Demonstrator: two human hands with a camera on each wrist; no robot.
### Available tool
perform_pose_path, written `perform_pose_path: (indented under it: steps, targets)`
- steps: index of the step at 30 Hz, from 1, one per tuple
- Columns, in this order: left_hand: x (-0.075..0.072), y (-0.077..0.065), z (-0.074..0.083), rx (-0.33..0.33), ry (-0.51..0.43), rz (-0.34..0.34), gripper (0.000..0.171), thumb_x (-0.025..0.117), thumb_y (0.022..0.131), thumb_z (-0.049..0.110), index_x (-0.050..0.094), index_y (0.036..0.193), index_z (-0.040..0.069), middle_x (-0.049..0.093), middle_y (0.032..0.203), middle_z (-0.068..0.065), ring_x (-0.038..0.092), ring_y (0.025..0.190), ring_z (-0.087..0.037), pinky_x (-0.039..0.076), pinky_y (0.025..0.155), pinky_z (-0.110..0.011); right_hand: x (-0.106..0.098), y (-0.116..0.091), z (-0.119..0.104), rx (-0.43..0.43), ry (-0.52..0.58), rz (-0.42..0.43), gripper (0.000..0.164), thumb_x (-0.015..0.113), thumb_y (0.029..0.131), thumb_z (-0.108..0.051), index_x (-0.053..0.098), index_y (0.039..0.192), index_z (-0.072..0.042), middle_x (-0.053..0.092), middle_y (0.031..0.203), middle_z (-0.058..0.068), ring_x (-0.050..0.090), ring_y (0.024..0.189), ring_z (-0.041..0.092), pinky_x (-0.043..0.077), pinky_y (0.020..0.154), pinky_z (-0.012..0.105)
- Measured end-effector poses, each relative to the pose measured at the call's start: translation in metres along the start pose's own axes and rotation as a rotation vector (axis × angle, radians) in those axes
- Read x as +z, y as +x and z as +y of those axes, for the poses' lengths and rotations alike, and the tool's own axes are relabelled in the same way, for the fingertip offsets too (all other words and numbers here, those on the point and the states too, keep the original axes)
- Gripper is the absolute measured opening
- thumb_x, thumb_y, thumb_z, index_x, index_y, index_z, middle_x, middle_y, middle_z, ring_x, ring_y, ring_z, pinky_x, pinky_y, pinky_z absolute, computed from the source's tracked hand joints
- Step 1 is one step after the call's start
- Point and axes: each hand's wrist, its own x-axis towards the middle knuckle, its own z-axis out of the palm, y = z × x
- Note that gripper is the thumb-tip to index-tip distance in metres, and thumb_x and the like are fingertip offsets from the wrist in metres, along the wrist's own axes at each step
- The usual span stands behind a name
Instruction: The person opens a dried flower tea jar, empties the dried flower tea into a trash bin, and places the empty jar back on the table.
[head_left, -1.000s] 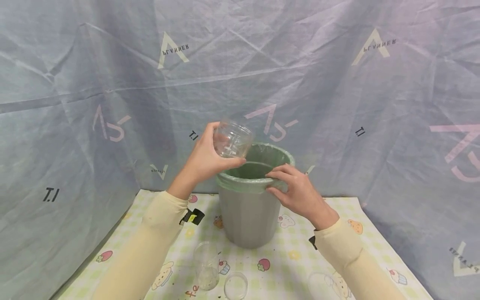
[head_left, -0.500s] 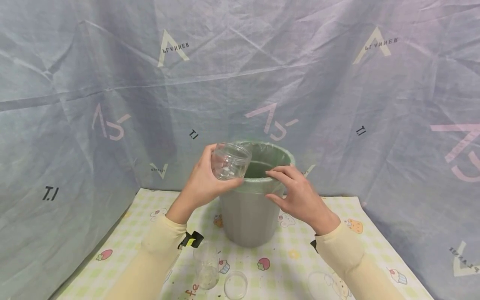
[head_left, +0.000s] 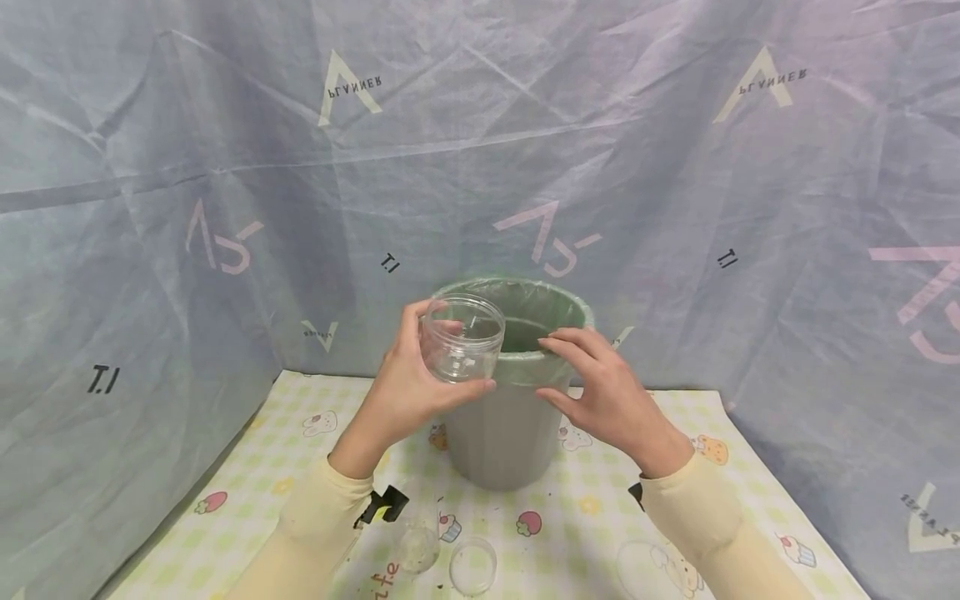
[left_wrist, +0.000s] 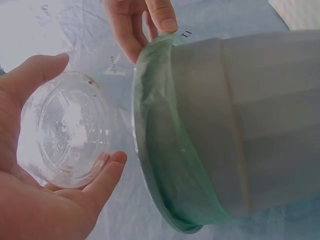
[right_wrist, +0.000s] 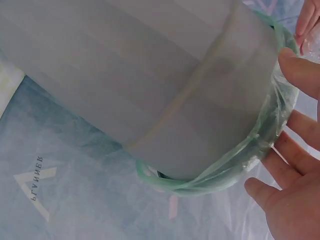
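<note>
My left hand [head_left: 405, 375] grips a clear plastic jar [head_left: 467, 350], fingers round its far side and thumb along the near side. The jar's open mouth faces up, and nothing shows inside except small specks. In the left wrist view, the jar's round base [left_wrist: 72, 132] faces the camera. Just behind the jar stands a grey bin [head_left: 498, 437] lined with a green plastic bag [head_left: 551, 302]. My right hand [head_left: 607, 392] is at the bin's right rim, fingertips over the edge and thumb apart outside. Its fingers [right_wrist: 287, 172] lie loosely along the bag's folded edge in the right wrist view.
On the checked tablecloth [head_left: 585, 542] in front of the bin lie a clear round lid [head_left: 472, 567] and a clear plastic container [head_left: 417, 548]. Another faint clear disc [head_left: 636, 568] lies near my right sleeve. A grey printed curtain [head_left: 465, 167] encloses the back and sides.
My left hand has lowered the jar from above the bin's mouth to in front of its rim, turning it from tilted towards upright. My right hand stays at the rim, its thumb slightly farther away.
</note>
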Motion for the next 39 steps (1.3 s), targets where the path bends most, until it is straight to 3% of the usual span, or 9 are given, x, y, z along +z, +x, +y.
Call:
perform_pose_path:
  steps: [7, 19, 25, 33, 39]
  targets:
    - [0.000, -0.009, 0.005, 0.008, 0.001, -0.002, 0.107, 0.097, 0.069, 0.038, 0.029, 0.151, 0.025, 0.060, 0.133, 0.009, 0.059, 0.121, -0.020, 0.049, 0.101, -0.048, -0.008, -0.005, -0.003, 0.015, -0.005, 0.031, 0.066, 0.094, 0.076, -0.016, 0.065, 0.134, -0.006, 0.061, 0.135, 0.012, 0.057, 0.127, 0.031, 0.051, 0.101, 0.048]
    - [0.011, -0.026, 0.007, 0.014, -0.006, -0.062, 0.110, 0.099, 0.066, 0.039, 0.028, 0.149, 0.028, 0.061, 0.137, 0.009, 0.058, 0.126, -0.016, 0.046, 0.105, -0.052, -0.024, -0.018, -0.008, 0.034, -0.027, 0.067, 0.066, 0.093, 0.074, -0.011, 0.065, 0.134, -0.005, 0.062, 0.134, 0.011, 0.059, 0.124, 0.031, 0.049, 0.099, 0.041]
    - [0.021, -0.032, 0.005, 0.061, -0.032, -0.098, 0.102, 0.098, 0.068, 0.035, 0.032, 0.145, 0.026, 0.061, 0.135, 0.005, 0.057, 0.126, -0.015, 0.044, 0.107, -0.049, -0.034, -0.024, -0.007, 0.060, -0.063, 0.096, 0.067, 0.094, 0.073, -0.011, 0.066, 0.134, -0.005, 0.062, 0.134, 0.014, 0.058, 0.125, 0.032, 0.049, 0.097, 0.041]
    - [0.035, -0.044, 0.002, 0.114, 0.039, -0.117, 0.098, 0.098, 0.066, 0.036, 0.039, 0.143, 0.024, 0.057, 0.131, -0.002, 0.055, 0.122, -0.016, 0.045, 0.104, -0.046, -0.039, -0.031, -0.005, 0.084, -0.099, 0.101, 0.064, 0.093, 0.074, -0.010, 0.067, 0.133, -0.007, 0.062, 0.135, 0.014, 0.058, 0.126, 0.032, 0.049, 0.098, 0.043]
    - [0.051, -0.056, 0.004, 0.105, 0.038, -0.220, 0.095, 0.096, 0.068, 0.035, 0.041, 0.145, 0.021, 0.055, 0.131, 0.002, 0.056, 0.120, -0.014, 0.047, 0.102, -0.044, -0.039, -0.035, 0.000, 0.098, -0.118, 0.098, 0.061, 0.090, 0.076, -0.009, 0.067, 0.133, -0.007, 0.062, 0.134, 0.013, 0.059, 0.125, 0.032, 0.049, 0.088, 0.034]
